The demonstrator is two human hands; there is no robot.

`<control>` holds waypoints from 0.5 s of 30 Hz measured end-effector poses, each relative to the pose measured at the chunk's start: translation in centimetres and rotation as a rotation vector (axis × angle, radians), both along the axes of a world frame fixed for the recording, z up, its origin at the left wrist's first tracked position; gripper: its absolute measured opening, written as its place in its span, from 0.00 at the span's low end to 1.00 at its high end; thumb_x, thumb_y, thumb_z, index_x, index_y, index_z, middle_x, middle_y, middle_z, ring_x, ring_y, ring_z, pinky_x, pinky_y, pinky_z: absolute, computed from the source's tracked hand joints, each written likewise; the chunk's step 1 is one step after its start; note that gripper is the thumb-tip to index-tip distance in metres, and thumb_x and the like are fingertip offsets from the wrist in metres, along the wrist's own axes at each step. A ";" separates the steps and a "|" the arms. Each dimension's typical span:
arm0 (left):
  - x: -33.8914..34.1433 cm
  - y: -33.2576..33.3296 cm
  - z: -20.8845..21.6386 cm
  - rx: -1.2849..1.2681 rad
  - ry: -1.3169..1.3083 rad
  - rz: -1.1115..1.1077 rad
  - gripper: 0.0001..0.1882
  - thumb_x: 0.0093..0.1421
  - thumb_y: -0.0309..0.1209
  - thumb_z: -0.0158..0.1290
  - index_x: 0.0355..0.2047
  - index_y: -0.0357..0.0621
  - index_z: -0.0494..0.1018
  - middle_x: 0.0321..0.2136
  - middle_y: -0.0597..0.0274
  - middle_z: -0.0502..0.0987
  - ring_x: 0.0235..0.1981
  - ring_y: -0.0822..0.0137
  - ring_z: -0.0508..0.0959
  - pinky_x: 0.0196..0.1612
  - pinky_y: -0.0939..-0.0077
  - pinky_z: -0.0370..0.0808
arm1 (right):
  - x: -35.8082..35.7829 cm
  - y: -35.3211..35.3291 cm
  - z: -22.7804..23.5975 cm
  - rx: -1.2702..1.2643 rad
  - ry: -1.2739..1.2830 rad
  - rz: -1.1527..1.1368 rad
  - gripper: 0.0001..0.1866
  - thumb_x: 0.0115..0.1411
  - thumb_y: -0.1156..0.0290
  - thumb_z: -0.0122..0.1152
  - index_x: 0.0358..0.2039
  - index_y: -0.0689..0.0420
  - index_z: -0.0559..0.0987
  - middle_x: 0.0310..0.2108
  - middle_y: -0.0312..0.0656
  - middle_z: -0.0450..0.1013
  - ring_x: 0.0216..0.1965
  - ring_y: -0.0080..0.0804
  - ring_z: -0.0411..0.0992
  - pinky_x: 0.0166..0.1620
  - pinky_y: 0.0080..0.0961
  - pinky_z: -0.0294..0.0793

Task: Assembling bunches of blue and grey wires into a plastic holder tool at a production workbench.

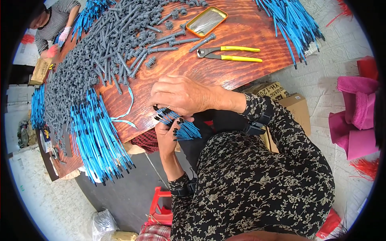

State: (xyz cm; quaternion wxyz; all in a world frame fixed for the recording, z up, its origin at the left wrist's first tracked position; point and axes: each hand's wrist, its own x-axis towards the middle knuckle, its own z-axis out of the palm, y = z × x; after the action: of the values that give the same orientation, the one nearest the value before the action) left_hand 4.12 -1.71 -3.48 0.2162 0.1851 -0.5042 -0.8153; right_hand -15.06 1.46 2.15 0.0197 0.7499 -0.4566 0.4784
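Note:
A small bundle of thin blue tubes with black ends is between my two hands, over the near edge of the table. My left hand closes around the bundle from below, its thumb lying across the tubes. From above, my right hand bends over the black ends at the bundle's upper left, fingers curled onto them. Its fingertips are partly hidden behind the knuckles. The free blue ends fan out to the lower right, towards my lap.
On the wooden table lie a heap of grey plastic fittings, yellow-handled pincers and an orange-rimmed tin of thin wires. Blue tube bundles overhang the left edge, others the far right. A gloved co-worker sits far left.

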 end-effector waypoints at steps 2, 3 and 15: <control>0.1 0.0 -0.2 -0.007 0.002 -0.002 0.11 0.65 0.24 0.49 0.45 0.31 0.73 0.36 0.47 0.80 0.36 0.57 0.83 0.40 0.68 0.81 | 0.1 0.0 0.1 -0.007 0.005 -0.005 0.14 0.52 0.72 0.63 0.41 0.57 0.77 0.37 0.40 0.71 0.38 0.41 0.71 0.42 0.33 0.71; -0.1 0.2 -0.3 -0.011 0.013 0.015 0.11 0.65 0.24 0.49 0.45 0.31 0.73 0.36 0.47 0.80 0.36 0.58 0.83 0.40 0.68 0.81 | 0.1 0.1 0.2 -0.008 0.005 -0.003 0.14 0.52 0.72 0.63 0.41 0.57 0.77 0.37 0.40 0.71 0.38 0.41 0.71 0.42 0.33 0.71; -0.3 0.3 -0.2 -0.005 -0.016 0.032 0.19 0.60 0.34 0.58 0.46 0.33 0.73 0.40 0.43 0.80 0.37 0.55 0.82 0.42 0.63 0.80 | -3.0 4.1 -0.9 0.137 -0.088 -0.189 0.09 0.52 0.73 0.64 0.35 0.56 0.79 0.32 0.39 0.74 0.34 0.39 0.73 0.36 0.32 0.72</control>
State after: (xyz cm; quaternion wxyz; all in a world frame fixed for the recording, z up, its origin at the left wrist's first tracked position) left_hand 3.85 -1.38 -3.71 0.2256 0.1992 -0.5049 -0.8090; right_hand -18.11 5.54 1.23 -0.0066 0.6815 -0.5571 0.4745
